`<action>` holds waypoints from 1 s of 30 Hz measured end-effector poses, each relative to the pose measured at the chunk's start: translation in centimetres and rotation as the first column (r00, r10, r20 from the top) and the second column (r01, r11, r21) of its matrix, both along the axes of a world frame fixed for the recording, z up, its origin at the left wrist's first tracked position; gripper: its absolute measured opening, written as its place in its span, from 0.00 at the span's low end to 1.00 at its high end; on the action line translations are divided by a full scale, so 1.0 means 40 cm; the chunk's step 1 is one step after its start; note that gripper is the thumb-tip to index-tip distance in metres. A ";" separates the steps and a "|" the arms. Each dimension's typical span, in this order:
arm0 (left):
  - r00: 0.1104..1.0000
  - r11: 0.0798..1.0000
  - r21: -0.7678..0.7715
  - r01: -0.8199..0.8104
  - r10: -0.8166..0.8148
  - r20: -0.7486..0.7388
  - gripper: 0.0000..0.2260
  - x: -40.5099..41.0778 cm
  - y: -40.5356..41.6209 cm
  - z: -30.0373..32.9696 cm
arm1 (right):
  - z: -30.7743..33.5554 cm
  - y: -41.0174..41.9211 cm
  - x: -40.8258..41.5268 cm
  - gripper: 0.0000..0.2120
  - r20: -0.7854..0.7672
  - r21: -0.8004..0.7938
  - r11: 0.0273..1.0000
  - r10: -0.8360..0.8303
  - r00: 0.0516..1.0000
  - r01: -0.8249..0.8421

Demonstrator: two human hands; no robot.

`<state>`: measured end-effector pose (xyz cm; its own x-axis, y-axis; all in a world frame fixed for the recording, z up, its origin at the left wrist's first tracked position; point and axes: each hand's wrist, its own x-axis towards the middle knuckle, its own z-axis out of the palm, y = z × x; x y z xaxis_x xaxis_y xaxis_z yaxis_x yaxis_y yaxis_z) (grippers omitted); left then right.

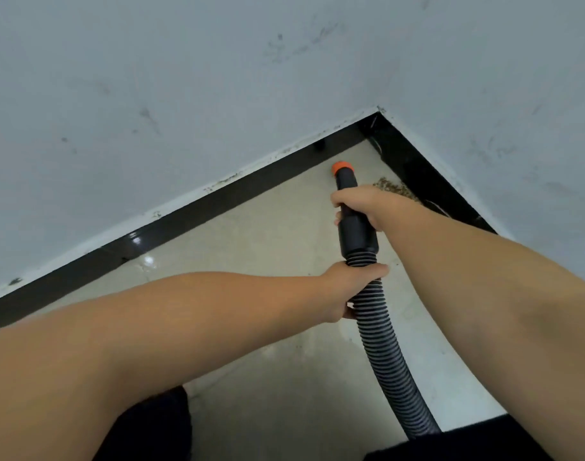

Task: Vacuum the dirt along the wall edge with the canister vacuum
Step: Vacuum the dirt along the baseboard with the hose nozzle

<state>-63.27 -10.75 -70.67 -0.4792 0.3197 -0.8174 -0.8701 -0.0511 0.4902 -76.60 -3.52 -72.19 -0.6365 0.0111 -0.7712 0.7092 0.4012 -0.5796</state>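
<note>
Glossy beige floor tiles [251, 227] meet a black skirting [218, 197]. Both hands, right hand [367, 207] and left hand [347, 291], clamp the ribbed black vacuum hose [377, 334]; its orange-tipped nozzle [343, 169] sits left of the brown crumb pile [396, 189], so a careless sweep could scatter crumbs.

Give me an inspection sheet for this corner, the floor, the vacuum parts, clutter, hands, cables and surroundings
Surface: glossy pale tile floor, light glare near the left wall.
Job's things: black nozzle with orange tip close to the left baseboard; ribbed hose trails toward the camera; brown dirt pile lies along the right baseboard, right of the tip.
Clutter: nothing seen.
Hands: right hand grips the nozzle; left hand grips the hose just below it.
Cables: thin pale line along the right baseboard, too small to tell.
Surroundings: two scuffed grey walls meet in a corner, black baseboard beneath.
</note>
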 end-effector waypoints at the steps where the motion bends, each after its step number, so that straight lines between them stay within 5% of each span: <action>1: 1.000 1.000 0.031 -0.005 0.004 0.021 0.09 0.005 -0.005 0.007 | 0.013 0.004 0.012 0.10 0.044 -0.046 0.999 -0.010 0.999 0.012; 13: 0.973 0.966 0.220 0.136 -0.172 0.154 0.11 0.096 -0.126 -0.041 | 0.021 -0.057 0.179 0.09 0.034 -0.120 0.952 -0.281 0.959 0.283; 30: 0.951 0.954 0.080 0.289 -0.296 0.094 0.07 0.242 -0.225 -0.080 | -0.041 -0.097 0.400 0.07 0.027 -0.203 0.731 -0.661 0.750 0.652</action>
